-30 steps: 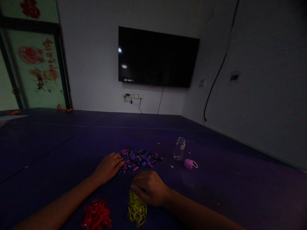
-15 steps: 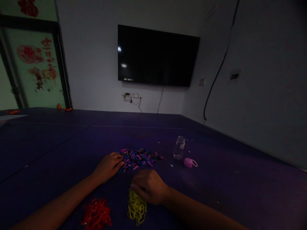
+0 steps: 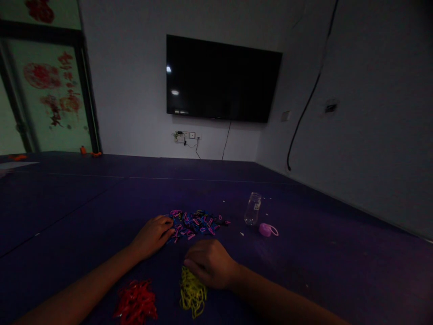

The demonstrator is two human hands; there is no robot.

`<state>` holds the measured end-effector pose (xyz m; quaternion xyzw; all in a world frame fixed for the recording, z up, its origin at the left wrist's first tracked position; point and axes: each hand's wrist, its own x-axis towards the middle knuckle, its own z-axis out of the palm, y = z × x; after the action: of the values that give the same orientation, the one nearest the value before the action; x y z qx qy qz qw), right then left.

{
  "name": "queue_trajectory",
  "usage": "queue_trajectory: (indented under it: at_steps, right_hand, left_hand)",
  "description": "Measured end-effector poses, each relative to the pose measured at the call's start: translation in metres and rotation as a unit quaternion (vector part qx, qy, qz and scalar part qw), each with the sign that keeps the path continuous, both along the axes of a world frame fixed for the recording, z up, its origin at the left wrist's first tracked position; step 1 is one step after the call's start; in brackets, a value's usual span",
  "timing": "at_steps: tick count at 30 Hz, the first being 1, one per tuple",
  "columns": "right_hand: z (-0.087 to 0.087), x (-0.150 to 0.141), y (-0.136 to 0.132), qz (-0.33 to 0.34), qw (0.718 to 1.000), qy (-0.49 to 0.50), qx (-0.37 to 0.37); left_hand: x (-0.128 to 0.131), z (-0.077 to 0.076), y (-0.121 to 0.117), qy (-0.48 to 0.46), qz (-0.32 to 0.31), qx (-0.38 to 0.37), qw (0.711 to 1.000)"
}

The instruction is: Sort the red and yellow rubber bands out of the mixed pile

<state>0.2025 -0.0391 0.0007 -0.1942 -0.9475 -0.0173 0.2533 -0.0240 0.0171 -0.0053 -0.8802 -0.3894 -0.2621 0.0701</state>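
A mixed pile of small blue, pink and purple rubber bands (image 3: 199, 222) lies spread on the dark purple tabletop. At its left edge rests my left hand (image 3: 154, 234), palm down, its fingers loosely bent over the outermost bands and the thumb apart. My right hand (image 3: 211, 264) is curled closed at the top of a heap of yellow rubber bands (image 3: 192, 293); its fingertips are tucked out of sight, so what they pinch is hidden. Left of the yellow heap, near the bottom of the view, sits a heap of red rubber bands (image 3: 137, 302).
Right of the pile stands a clear open bottle (image 3: 252, 210), with a pink looped cap (image 3: 267, 229) beside it. White scraps (image 3: 241, 234) dot the surface. Orange pieces (image 3: 95, 154) lie by the far left edge. A television (image 3: 223, 79) hangs on the wall.
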Motion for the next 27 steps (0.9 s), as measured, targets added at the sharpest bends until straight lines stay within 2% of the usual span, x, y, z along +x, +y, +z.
queue_trajectory:
  at_steps: [8, 27]
  right_hand:
    - [-0.0014, 0.0003, 0.0007, -0.002, 1.000, -0.003, 0.006]
    - [-0.0004, 0.0001, 0.0003, -0.002, 1.000, -0.004, 0.005]
  left_hand:
    - [0.0020, 0.0043, -0.0050, -0.002, -0.006, -0.009, 1.000]
    - [0.0009, 0.0061, -0.0047, -0.014, 0.006, 0.027, 1.000]
